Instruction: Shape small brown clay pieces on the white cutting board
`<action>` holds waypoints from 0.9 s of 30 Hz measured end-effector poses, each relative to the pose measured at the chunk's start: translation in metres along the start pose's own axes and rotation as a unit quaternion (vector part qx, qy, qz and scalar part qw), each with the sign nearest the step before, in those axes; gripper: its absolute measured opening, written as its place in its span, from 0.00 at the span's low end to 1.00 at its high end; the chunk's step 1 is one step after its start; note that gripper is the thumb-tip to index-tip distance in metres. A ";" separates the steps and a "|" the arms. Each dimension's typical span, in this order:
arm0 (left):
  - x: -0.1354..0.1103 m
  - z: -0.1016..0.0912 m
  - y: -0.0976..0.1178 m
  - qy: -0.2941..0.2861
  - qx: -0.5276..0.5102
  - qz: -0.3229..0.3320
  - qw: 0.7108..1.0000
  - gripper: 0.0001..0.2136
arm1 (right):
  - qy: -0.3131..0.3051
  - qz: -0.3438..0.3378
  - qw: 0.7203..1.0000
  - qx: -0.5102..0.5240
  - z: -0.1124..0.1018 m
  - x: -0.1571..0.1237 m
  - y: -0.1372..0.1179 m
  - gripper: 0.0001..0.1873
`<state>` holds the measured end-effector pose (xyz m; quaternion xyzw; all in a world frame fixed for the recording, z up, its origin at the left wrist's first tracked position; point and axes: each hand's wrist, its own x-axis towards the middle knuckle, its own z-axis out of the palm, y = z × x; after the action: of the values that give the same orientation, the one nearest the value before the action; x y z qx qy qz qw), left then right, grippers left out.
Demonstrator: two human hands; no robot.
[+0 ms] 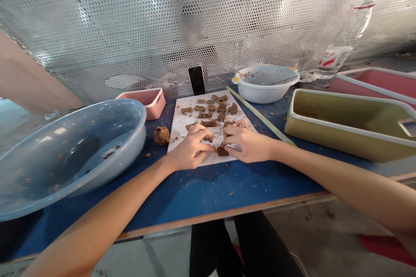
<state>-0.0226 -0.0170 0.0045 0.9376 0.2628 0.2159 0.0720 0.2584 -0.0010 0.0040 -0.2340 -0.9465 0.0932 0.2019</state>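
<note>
A small dark brown clay piece (pixel 222 152) lies near the front edge of a white board (pixel 175 136). My right hand (pixel 245 143) has its thumb and fingertips closed at the piece's right and upper side. From the other side, my left hand (pixel 192 149) comes close to it, its thumb tip by the piece's left edge and its curved fingers apart. Several shaped clay pieces (pixel 205 115) lie in loose rows farther up the board, among crumbs. Part of one piece (pixel 228 124) shows behind my right fingers. A rough clay lump (pixel 161 135) sits left of the board.
A big blue basin (pixel 130 112) stands at left, with a pink box (pixel 156 104) behind. A phone (pixel 196 81) leans against the perforated metal screen (pixel 146 43). To the right are a pale stick (pixel 260 114), white basin (pixel 266 93), green box (pixel 341 138) and plastic bottle (pixel 338 54).
</note>
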 end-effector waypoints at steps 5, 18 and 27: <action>0.001 0.001 0.001 -0.007 0.002 -0.015 1.000 0.20 | 0.000 -0.009 1.000 -0.001 0.001 -0.001 -0.001 0.15; -0.001 0.006 -0.002 0.073 0.000 0.018 0.997 0.19 | 0.014 -0.110 0.993 -0.043 -0.007 -0.005 0.017 0.14; -0.001 0.007 -0.001 0.070 0.004 0.012 0.997 0.19 | 0.013 -0.144 0.986 -0.080 -0.006 -0.005 0.014 0.14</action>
<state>-0.0206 -0.0165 -0.0027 0.9236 0.2568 0.2806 0.0470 0.2702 0.0097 0.0038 -0.1121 -0.9719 -0.0162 0.2064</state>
